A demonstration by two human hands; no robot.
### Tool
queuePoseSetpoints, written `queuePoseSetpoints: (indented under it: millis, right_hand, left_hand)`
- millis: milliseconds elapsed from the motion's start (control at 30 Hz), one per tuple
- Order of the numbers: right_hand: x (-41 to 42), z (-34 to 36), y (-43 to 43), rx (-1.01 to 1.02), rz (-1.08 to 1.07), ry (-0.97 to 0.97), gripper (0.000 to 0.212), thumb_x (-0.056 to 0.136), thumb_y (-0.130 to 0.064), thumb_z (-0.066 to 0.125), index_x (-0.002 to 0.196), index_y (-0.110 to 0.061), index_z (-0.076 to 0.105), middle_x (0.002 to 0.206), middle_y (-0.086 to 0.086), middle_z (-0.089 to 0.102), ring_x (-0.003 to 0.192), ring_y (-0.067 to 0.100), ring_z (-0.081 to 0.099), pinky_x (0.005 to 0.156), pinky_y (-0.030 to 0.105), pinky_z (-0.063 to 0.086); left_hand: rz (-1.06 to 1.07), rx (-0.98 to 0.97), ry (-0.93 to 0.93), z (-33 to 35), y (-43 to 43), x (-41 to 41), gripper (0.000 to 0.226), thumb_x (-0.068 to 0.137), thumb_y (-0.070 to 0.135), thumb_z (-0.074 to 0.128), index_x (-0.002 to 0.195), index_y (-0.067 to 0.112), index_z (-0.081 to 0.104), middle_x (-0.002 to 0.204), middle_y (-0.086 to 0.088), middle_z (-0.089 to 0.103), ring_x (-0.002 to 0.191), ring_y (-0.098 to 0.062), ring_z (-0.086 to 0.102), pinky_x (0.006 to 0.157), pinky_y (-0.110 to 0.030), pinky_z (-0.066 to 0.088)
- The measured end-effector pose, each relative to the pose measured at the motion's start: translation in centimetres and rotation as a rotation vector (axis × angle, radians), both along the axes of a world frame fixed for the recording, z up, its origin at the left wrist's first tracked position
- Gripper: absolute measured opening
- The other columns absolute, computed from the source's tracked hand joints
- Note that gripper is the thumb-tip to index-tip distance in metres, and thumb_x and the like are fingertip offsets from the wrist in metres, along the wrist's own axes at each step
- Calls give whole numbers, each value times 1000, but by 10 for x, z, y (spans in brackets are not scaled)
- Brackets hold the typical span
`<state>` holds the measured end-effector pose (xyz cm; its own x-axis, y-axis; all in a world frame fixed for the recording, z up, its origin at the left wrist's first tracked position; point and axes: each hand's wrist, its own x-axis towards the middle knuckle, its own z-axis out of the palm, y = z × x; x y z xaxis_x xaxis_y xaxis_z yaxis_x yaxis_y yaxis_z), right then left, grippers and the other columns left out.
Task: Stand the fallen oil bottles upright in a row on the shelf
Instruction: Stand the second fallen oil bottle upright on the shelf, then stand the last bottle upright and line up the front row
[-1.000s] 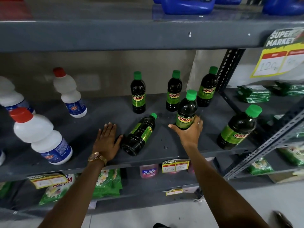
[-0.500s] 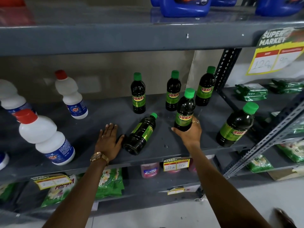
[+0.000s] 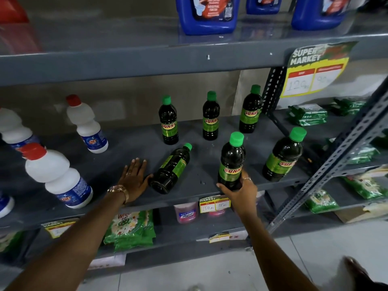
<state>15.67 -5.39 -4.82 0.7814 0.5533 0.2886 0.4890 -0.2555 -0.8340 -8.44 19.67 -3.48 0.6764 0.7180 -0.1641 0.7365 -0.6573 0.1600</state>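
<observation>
So the grey shelf [image 3: 117, 164] runs right across in front of me, with another shelf above it holding blue jugs [image 3: 207, 13]. Off to my left on my shelf are white bottles [image 3: 58, 177] with red caps, all standing. Below there are green packets [image 3: 130, 229] and a yellow price tag [image 3: 214, 204] clipped to the shelf edge.

Oil bottles next, all dark with green caps and green SUNNY labels. Three stand in a row at the back [image 3: 210, 118]. One more stands at the front right [image 3: 282, 156], near the metal upright. One is in my right hand [image 3: 239, 193], standing upright near the front edge, between the fallen one and that front right one. My fingers are curled around its base from the front, thumb on the left side, ring finger on the right.

The fallen bottle [image 3: 171, 169] lies on its side, cap pointing up and to the back right, base toward the front edge.

My left hand [image 3: 134, 177] is flat on the shelf, palm down, fingers spread, thumb just about touching the base of the fallen bottle. Not gripping anything. There's a gold watch [image 3: 118, 191] on that wrist.
</observation>
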Motion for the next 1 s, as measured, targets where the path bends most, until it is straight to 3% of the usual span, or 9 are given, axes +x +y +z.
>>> queuePoseSetpoints:
  millis: [267, 433, 500, 567, 633, 700, 767, 867, 1000]
  right_hand:
    - [4, -3, -9, -26, 56, -18, 83, 63, -53, 79, 131, -17, 49, 118, 6, 67, 109, 22, 60, 89, 33, 48]
    - [-4, -2, -11, 17, 53, 93, 105, 64, -38, 85, 147, -7, 30, 142, 14, 48, 132, 26, 44, 107, 38, 39]
    - [-24, -2, -26, 117, -45, 165, 101, 69, -41, 81, 148, -9, 28, 148, 13, 39, 135, 22, 37, 109, 34, 34]
    - [-64, -3, -38, 168, -85, 100, 70, 79, -53, 67, 136, -17, 45, 134, 9, 51, 125, 15, 44, 101, 35, 41]
    - [-108, 4, -37, 106, 76, 10, 51, 86, -66, 46, 113, -24, 59, 111, 2, 62, 106, 9, 52, 90, 39, 49]
    - [-132, 22, -13, -31, 251, 31, 72, 83, -78, 31, 100, -16, 65, 98, 5, 67, 94, 13, 58, 85, 38, 50]
    - [-127, 48, 26, -173, 217, 92, 83, 78, -85, 27, 91, -11, 63, 86, 9, 67, 84, 22, 62, 79, 39, 51]
    - [-100, 79, 66, -516, 177, 238, 109, 57, -98, 21, 105, -10, 64, 98, 17, 67, 95, 33, 64, 85, 42, 50]
    - [-85, 87, 98, -572, 189, 452, 110, 48, -101, 34, 93, -6, 69, 70, 10, 73, 67, 23, 73, 70, 32, 57]
  left_hand:
    - [22, 15, 31, -1, -22, 0, 60, 99, 37, 20, 148, 17, -9, 159, -10, -13, 145, -23, -15, 118, -43, -7]
    - [5, -20, 44, 5, -21, -4, 60, 99, 39, 22, 148, 18, -5, 159, -9, -12, 146, -23, -13, 120, -41, -3]
    - [-25, -36, 35, 8, -18, -9, 61, 99, 42, 24, 149, 19, -3, 159, -7, -10, 146, -21, -9, 120, -40, 0]
    - [-49, -5, 8, 10, -17, -15, 61, 98, 46, 25, 149, 23, 4, 160, -4, -2, 147, -21, 0, 120, -39, 7]
    - [-50, 77, -49, 10, -21, -21, 62, 95, 53, 25, 149, 25, 14, 160, -1, 11, 145, -23, 15, 117, -41, 17]
    - [-31, 127, -124, 12, -27, -22, 71, 87, 58, 23, 147, 21, 24, 157, -3, 24, 139, -27, 27, 113, -43, 25]
    - [-22, 103, -181, 14, -28, -19, 75, 83, 58, 26, 146, 16, 27, 155, -5, 29, 138, -27, 29, 111, -43, 26]
    - [-6, 44, -229, 12, -27, -16, 70, 91, 54, 31, 147, 13, 21, 157, -6, 21, 144, -24, 18, 118, -41, 18]
    - [-23, 44, -275, 9, -23, -21, 68, 95, 46, 39, 148, 11, 18, 159, -9, 15, 147, -22, 9, 121, -36, 6]
